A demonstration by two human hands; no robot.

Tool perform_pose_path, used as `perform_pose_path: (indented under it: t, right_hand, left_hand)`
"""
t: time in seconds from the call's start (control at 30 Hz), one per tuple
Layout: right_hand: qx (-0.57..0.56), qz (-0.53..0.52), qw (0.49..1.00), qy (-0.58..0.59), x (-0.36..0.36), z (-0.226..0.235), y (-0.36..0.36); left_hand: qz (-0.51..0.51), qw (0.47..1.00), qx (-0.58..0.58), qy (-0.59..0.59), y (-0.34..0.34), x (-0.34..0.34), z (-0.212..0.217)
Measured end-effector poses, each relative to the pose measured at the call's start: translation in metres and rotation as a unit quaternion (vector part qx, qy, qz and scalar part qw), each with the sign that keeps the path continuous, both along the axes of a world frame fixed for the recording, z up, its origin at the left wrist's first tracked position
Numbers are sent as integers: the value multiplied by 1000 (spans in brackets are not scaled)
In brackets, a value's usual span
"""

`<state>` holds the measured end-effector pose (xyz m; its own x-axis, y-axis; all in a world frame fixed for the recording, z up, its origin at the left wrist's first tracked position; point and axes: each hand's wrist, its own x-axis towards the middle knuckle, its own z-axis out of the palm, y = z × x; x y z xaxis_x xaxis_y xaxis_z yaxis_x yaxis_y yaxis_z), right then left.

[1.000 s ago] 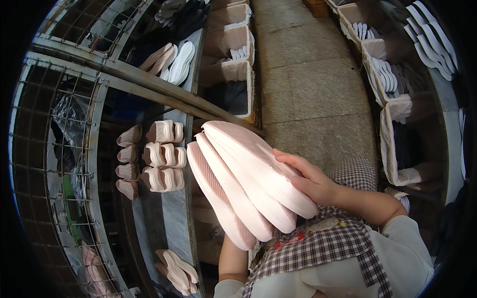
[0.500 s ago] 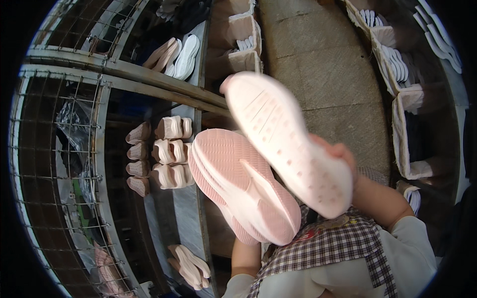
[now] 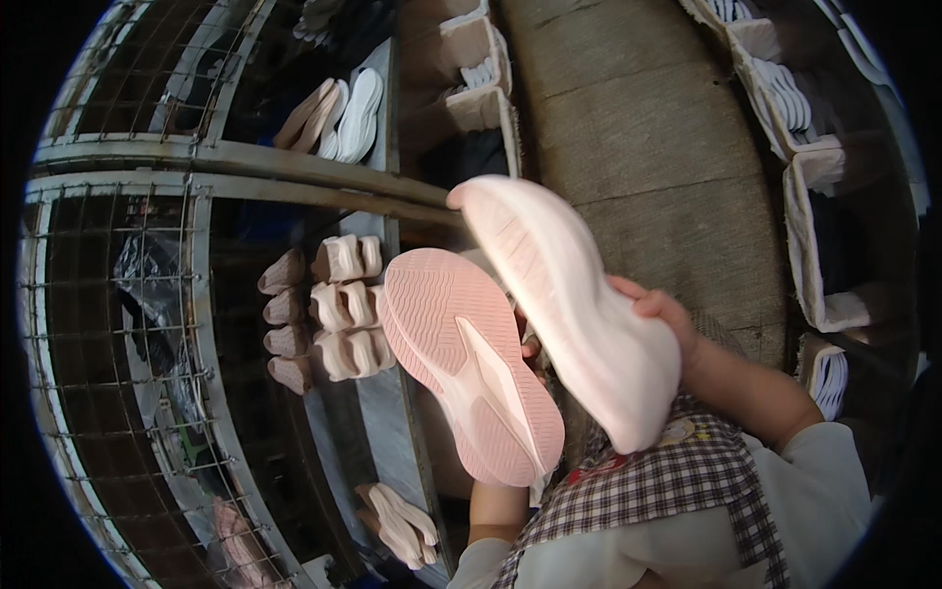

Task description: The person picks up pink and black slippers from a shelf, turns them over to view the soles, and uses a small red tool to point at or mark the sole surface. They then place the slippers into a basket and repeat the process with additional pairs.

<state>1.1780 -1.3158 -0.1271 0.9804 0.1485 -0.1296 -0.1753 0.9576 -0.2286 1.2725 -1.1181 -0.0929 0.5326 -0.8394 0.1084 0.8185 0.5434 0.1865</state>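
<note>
My left hand point(image 3: 531, 348) is mostly hidden behind a pink shoe sole point(image 3: 427, 314). Its fingertips curl round the sole's right edge. The sole's ridged pink tread faces me, with a paler hollow along the middle. My right hand point(image 3: 665, 312) grips a pale pinkish-white foam shoe sole point(image 3: 579, 304) by its right side. This sole is tilted so that its thick side wall shows, and it is a little blurred. The two soles are held side by side, their toe ends pointing up and left; whether they touch, I cannot tell.
Rows of pale shoe soles point(image 3: 343, 306) stand on a grey metal shelf point(image 3: 378, 417) at left, with more soles point(image 3: 400, 525) nearer. A wire-mesh frame point(image 3: 201, 294) runs along the left. Fabric-lined bins point(image 3: 829, 309) holding white soles line the right of the paved floor point(image 3: 648, 128).
The pale sole in my right hand has tilted from showing its dimpled face to showing its side wall. In my left hand the pink sole has turned its tread more squarely toward me.
</note>
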Motion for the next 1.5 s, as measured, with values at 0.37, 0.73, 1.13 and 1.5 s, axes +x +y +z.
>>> perform_pose_path:
  t: [0.37,0.73,1.13,1.5]
  right_hand:
    - [-106,11,994,-16,9,-6,5]
    - [125,35,992,-3,2,-43,6]
    - [-74,82,994,-11,6,-41,10]
    - [-116,229,966,-7,49,-66,38]
  left_hand:
    - [8,997,80,-24,-3,14,6]
    - [56,997,39,40,17,-5,-6]
    - [180,879,438,-46,-10,-18,23]
    - [438,450,686,-366,71,11,25]
